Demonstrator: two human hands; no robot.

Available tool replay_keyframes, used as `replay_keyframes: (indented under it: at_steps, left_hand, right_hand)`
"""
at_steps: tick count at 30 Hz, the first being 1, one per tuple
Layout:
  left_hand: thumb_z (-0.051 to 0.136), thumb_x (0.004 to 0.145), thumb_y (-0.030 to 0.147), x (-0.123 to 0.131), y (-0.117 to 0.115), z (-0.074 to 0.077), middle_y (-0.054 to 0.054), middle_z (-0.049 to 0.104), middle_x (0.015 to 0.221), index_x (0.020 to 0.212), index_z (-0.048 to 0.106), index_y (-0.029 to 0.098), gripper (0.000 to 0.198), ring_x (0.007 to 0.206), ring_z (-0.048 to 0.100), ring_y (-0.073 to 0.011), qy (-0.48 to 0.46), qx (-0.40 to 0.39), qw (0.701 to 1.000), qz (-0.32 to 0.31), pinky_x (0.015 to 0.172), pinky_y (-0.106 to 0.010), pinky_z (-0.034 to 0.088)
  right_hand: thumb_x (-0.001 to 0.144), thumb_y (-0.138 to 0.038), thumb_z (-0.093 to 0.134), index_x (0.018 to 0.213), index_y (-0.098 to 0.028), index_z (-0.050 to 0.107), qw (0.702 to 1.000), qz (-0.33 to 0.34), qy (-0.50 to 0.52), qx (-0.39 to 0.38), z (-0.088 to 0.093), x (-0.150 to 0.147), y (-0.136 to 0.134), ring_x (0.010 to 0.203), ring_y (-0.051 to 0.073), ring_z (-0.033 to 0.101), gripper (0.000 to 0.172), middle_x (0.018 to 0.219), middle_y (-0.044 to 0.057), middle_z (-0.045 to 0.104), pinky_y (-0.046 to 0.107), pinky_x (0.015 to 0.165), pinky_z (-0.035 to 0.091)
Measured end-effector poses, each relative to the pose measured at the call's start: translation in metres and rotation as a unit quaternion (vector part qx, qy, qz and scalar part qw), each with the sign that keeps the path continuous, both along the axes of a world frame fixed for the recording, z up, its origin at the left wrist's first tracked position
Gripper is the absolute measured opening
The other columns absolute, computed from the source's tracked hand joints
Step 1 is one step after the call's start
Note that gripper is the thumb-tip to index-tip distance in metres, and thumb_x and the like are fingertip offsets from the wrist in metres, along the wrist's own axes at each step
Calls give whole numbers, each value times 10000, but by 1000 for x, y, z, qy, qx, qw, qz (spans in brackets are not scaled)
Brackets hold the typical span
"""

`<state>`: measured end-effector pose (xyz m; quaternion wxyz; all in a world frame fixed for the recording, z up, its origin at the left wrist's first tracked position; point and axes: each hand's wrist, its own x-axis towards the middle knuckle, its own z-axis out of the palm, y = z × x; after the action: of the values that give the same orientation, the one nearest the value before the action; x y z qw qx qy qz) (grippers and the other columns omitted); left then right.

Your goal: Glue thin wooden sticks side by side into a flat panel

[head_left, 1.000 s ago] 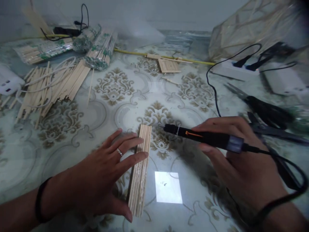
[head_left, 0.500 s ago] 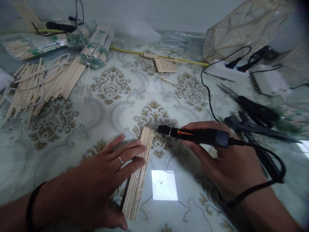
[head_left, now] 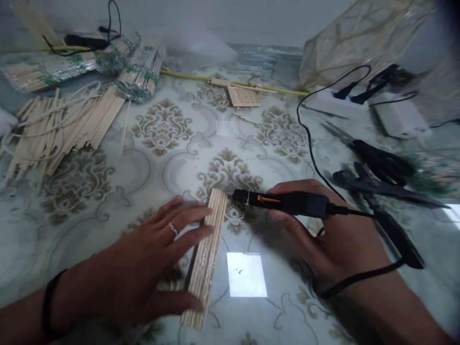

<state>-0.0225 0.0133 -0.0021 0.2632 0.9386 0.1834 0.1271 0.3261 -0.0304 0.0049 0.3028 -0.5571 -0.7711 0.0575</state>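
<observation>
A narrow strip of pale wooden sticks (head_left: 204, 268), laid side by side with shiny streaks along it, lies lengthwise on the table. My left hand (head_left: 143, 258) is open, fingers spread; its fingertips rest on or just over the strip's left side, and the thumb lies across its lower part. Wrapped in my right hand (head_left: 338, 244) is a black corded pen-shaped tool (head_left: 294, 202) with an orange lever. The tool points left, its thin tip at the far end of the strip; whether it touches cannot be made out.
Loose sticks (head_left: 89, 120) and plastic-wrapped stick bundles (head_left: 140, 72) lie at the back left. A small stick panel (head_left: 243, 97) sits near a yellow rod (head_left: 187, 76). On the right are a white power strip (head_left: 336, 103), black-handled scissors (head_left: 377, 155), pliers (head_left: 388, 188) and trailing cords.
My left thumb has moved up and right onto the lower strip, and the fingers have shifted slightly left. The tool's tip has come closer to the strip's far end.
</observation>
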Motion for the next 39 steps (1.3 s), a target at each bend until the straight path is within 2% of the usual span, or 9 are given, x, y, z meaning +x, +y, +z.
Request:
replay_keyframes:
  at_steps: [2,5,12,19,21,24,26,31,39]
  left_hand:
    - [681,1172,644,4,3,-4,-217,578,1816,1729,457,198,748,1760,508,-361,2,37,999,36,1532,-618,282]
    - [645,1189,627,9,5,-8,-219,499,1885,1765,452,148,773,1799,441,-377,32,92,993,61,1544,-617,216]
    - [572,1226,580,6,4,-10,-136,574,1857,1791,478,145,719,1791,445,-365,53,134,986,79,1559,-553,116]
    - [584,1222,515,-2,7,-17,-112,544,1878,1813,460,270,652,1826,378,-397,58,145,973,172,1545,-674,112]
    - [608,1206,617,-3,7,-13,-132,473,1920,1820,430,256,734,1841,345,-390,46,118,981,147,1548,-640,153]
    - [747,1048,851,-2,1,-6,-154,540,1873,1828,401,251,1042,1806,427,-383,18,48,998,25,1556,-604,197]
    - [842,981,835,0,-4,-2,-183,595,1823,1801,415,204,1120,1775,481,-389,29,13,999,-12,1555,-613,207]
    - [965,863,821,2,-7,-1,-178,649,1762,1752,507,241,1156,1726,547,-424,35,-22,999,-13,1530,-669,278]
    - [982,785,836,1,-17,-9,-225,514,1870,1809,421,199,1330,1788,434,-470,40,-2,999,-9,1523,-696,270]
  right_hand:
    - [1196,-455,653,1238,-311,703,1000,2,5,-2,0,-1,-1,928,264,857,158,1095,41,845,389,805,727]
    - [1200,-465,649,1221,-308,701,1000,3,12,0,1,-1,-1,913,258,844,167,1076,36,835,386,788,715]
    - [1179,-411,649,1246,-377,696,999,2,19,-25,3,-2,-2,954,317,859,89,1118,30,834,470,801,732]
    - [1165,-365,665,1244,-380,671,999,19,25,-30,6,-2,-4,956,295,861,80,1127,14,830,445,802,735]
    - [1163,-349,663,1236,-381,672,999,23,27,-32,7,-2,-3,943,293,862,80,1125,16,830,433,782,735]
    - [1165,-343,664,1255,-375,677,999,25,28,-34,8,-3,-2,936,294,865,96,1124,22,833,430,772,738]
    - [1160,-334,685,1249,-359,686,999,30,28,-31,9,-3,-2,934,282,870,93,1116,21,842,411,773,736]
    - [1164,-332,702,1228,-344,699,998,36,32,-27,11,-3,-2,928,266,886,65,1116,18,867,371,792,735]
    - [1167,-350,710,1209,-343,726,998,36,40,-35,16,-6,-4,873,266,887,46,1075,11,884,365,769,733]
